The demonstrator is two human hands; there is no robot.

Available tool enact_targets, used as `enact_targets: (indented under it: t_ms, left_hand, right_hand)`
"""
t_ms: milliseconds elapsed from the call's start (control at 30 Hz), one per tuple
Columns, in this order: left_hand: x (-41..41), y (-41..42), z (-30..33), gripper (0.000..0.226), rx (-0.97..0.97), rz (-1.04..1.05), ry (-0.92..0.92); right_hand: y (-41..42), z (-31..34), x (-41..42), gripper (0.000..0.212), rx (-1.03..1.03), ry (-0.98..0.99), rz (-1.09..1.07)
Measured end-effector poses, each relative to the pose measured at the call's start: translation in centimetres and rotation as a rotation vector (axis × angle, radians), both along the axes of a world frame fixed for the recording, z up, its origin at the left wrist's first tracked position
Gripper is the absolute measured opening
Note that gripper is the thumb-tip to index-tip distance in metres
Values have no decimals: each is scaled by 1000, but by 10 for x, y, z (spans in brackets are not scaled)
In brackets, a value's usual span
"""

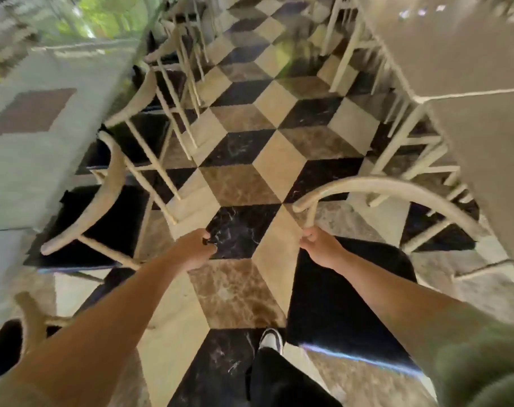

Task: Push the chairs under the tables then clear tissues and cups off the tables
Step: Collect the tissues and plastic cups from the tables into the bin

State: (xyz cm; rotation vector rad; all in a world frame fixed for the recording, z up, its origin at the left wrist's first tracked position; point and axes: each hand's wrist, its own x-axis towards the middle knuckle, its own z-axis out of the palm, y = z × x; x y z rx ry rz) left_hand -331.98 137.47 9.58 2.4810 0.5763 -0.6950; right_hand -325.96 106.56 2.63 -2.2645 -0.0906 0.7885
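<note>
Currently the right hand (319, 245) is gripping the end upright of a cream chair (382, 189) with a curved backrest and black seat, standing out from the right worktop (470, 63). Left hand (195, 248) is curling loosely over the floor; something small and dark is showing at its fingers, identity unclear. Further chairs (112, 183) are sitting along the left worktop (24, 160). Chequered marble floor (238, 186) is running between.

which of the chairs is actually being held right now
The chair on the right with the curved pale backrest and black seat: the right hand is closed on its backrest post. The chairs along the left table are untouched.
</note>
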Motion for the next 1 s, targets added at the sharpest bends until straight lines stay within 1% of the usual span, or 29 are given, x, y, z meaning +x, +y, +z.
enact_targets:
  t_ms: [33, 100, 167, 267, 367, 467, 533, 567, 633, 733, 767, 867, 933, 1000]
  left_hand:
    - [34, -7, -4, 51, 25, -64, -13]
    - [95, -32, -5, 50, -36, -153, 3]
    - [163, -70, -6, 49, -105, -276, 69]
    - [251, -144, -7, 48, -117, -498, 90]
    - [320, -226, -18, 50, -152, -703, 80]
    - [363, -296, -40, 58, -220, -886, 126]
    - [384, -345, -64, 70, -236, -1010, 162]
    - [385, -360, -72, 76, -242, -1034, 178]
    - [389, -405, -90, 79, -303, -1110, 215]
    - [383, -452, -113, 65, -404, -1269, 242]
    - [381, -461, -119, 59, -407, -1314, 226]
    - [383, -477, -132, 39, -372, -1432, 148]
    - [386, -478, -137, 36, -323, -1530, 97]
    - [390, -480, -139, 39, -305, -1572, 90]
  right_hand:
    - [-2, -3, 17, 36, 3, 9, -33]
    - [-7, -5, 42, 35, 11, 44, -108]
    - [-22, -2, 71, 38, 33, 76, -236]
    - [-46, -1, 106, 39, 67, 99, -384]
    - [-65, -9, 147, 43, 125, 129, -625]
    - [-72, -24, 177, 45, 170, 162, -881]
    - [-71, -38, 193, 46, 184, 238, -1009]
    - [-66, -41, 195, 47, 207, 280, -1023]
    - [-63, -56, 207, 48, 252, 352, -1142]
    - [-59, -68, 223, 54, 369, 425, -1456]
    - [-59, -71, 226, 57, 390, 424, -1519]
    - [-59, -79, 226, 69, 386, 420, -1561]
    - [-58, -81, 225, 68, 397, 434, -1570]
    - [-59, -81, 227, 65, 426, 454, -1567]
